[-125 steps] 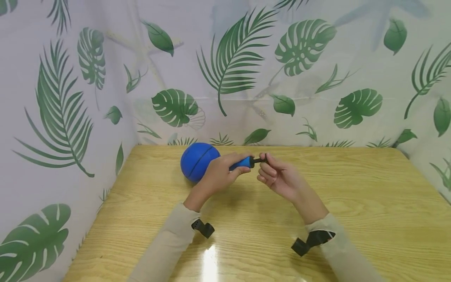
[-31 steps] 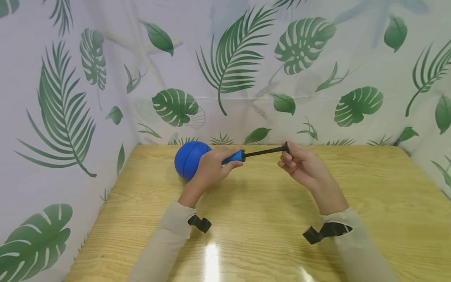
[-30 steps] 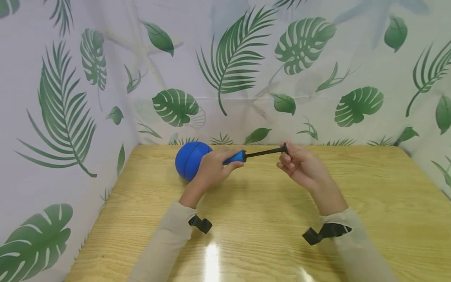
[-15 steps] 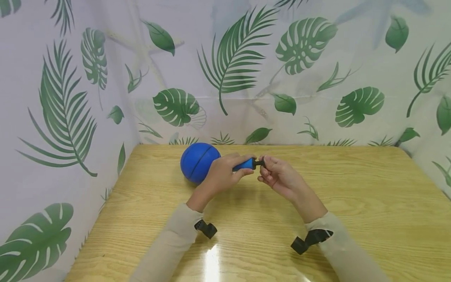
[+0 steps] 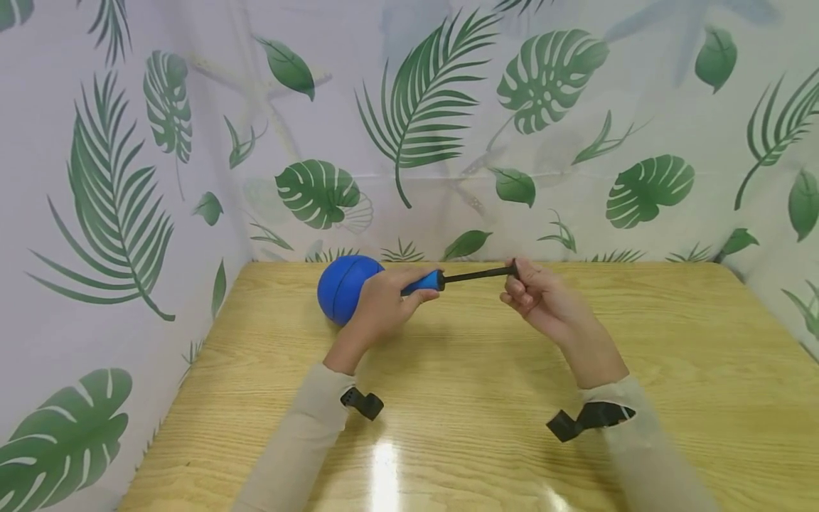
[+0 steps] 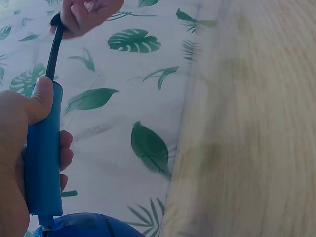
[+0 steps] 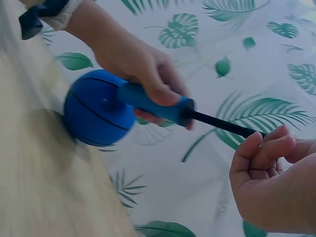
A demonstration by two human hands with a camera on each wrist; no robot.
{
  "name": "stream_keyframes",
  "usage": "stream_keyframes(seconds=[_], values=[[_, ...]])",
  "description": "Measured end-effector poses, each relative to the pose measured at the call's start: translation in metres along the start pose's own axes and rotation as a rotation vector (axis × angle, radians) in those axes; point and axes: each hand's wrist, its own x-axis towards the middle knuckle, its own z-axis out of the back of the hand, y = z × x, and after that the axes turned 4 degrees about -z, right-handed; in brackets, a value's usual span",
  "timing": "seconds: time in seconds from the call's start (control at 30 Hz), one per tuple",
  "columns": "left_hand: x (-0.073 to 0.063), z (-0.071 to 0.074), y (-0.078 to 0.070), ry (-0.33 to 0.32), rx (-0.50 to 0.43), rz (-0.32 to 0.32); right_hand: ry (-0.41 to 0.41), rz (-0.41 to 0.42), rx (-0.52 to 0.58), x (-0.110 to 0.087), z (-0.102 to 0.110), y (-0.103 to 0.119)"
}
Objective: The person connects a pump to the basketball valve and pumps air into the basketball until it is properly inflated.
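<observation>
A small blue ball (image 5: 339, 291) with black seams sits toward the back left of the table. My left hand (image 5: 382, 299) grips the blue barrel of a hand pump (image 6: 44, 153), fingers wrapped round it and thumb along its top. The pump's near end meets the ball, where a thin needle shows in the left wrist view. Its black rod (image 7: 219, 122) is drawn well out of the barrel. My right hand (image 5: 544, 299) pinches the black handle at the rod's outer end, with fingers curled. That handle is partly hidden behind the fingers in the right wrist view.
The wood-grain table (image 5: 461, 427) reaches back to a white cloth wall (image 5: 441, 227) printed with green leaves, which also runs along the left side. Black wrist cameras are strapped over both sleeves.
The rod was long a second ago, then pushed nearly fully in half a second ago. Now my right hand has drawn it out to the right again, while ball and left hand shifted slightly left.
</observation>
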Motion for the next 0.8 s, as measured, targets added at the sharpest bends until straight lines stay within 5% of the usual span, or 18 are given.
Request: stream_keyframes(seconds=[0.3,0.8], values=[[0.0,-0.003,0.002,-0.022,0.045,-0.034,0.013,0.027,0.051,-0.003,0.001,0.007],[0.0,-0.023,-0.016,0.037,0.058,-0.083,-0.144,-0.134,-0.132,0.016,-0.01,-0.04]])
